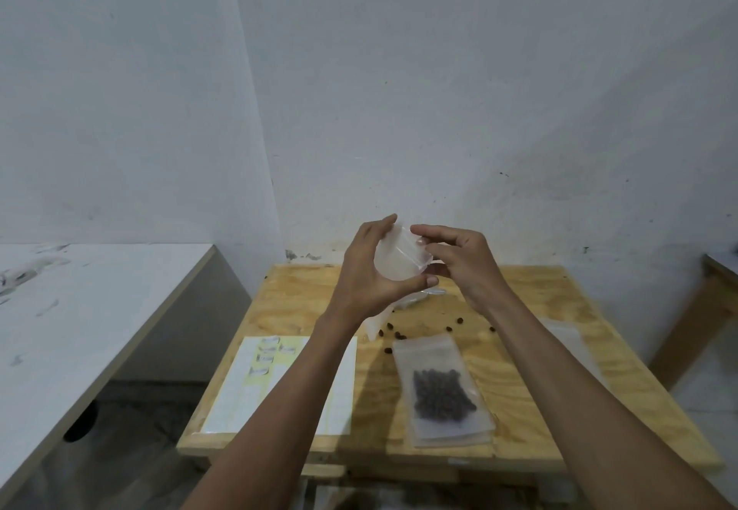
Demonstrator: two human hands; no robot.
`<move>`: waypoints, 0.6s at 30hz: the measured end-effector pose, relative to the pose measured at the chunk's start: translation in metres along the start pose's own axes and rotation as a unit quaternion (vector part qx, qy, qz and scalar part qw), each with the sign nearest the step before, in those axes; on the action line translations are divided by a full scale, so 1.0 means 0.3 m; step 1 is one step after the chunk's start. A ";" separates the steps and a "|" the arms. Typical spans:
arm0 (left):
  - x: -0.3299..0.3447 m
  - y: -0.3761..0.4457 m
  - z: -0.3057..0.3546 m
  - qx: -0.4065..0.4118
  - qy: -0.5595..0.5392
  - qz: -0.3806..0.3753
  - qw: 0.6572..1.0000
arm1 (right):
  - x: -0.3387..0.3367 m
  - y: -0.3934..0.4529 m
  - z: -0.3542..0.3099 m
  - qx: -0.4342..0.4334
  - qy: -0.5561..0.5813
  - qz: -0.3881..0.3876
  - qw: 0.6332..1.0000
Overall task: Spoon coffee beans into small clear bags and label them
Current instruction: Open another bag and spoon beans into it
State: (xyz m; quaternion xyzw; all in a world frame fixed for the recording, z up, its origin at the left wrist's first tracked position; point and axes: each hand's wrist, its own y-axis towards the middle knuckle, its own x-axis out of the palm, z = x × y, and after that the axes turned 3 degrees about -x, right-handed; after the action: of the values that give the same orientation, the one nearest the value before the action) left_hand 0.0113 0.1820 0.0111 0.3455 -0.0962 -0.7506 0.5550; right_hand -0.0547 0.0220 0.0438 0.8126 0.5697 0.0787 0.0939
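Fingers (pixel 389 226) of the left hand (pixel 369 270): curled round a small clear bag (pixel 401 258), thumb pressed along its lower edge, fingertips over its top corner. Right hand (pixel 459 258): thumb and forefinger pinched on the same bag's upper right edge, the other fingers loosely bent beside it. Bag: held raised above the far half of the plywood table (pixel 519 350), tilted, looking empty; whether its mouth is open or sealed cannot be told. Beneath the hands, partly hidden: a pale translucent item on the table, not identifiable. Loose coffee beans (pixel 399 336): scattered on the wood just beyond the filled bag, a few more toward the right. Filled bag (pixel 443 389): lying flat on the near right part of the table, a dark cluster of beans in its lower half, resting on top of what looks like a small stack of similar bags. Label sheet (pixel 339 381): white, flat on the near left part of the table, partly crossed by the left forearm; several small labels (pixel 265 358) near its far left corner, their print too small to read. Further clear plastic (pixel 567 338): flat near the table's right edge, blurred. White counter (pixel 80 310): to the left, apart from the table. White wall (pixel 439 90) behind.
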 end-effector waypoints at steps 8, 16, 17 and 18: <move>0.031 -0.027 -0.065 -0.055 -0.019 0.003 0.998 | 0.004 0.019 0.054 0.030 0.053 -0.009 0.998; -0.006 -0.028 -0.172 -0.070 0.006 0.035 0.997 | -0.025 0.093 0.193 -0.008 -0.269 0.083 0.960; -0.016 -0.031 -0.191 -0.073 0.014 0.038 0.997 | -0.033 0.110 0.224 -0.001 -0.331 0.086 0.940; -0.024 -0.033 -0.209 -0.078 0.020 0.038 0.996 | -0.038 0.123 0.251 0.015 -0.373 0.076 0.925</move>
State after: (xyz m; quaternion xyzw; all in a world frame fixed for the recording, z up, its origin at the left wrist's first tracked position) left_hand 0.0439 0.2070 -0.0379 0.3122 -0.0396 -0.7274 0.6099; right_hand -0.0071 -0.0057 -0.0204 0.8257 0.4310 -0.2317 0.2806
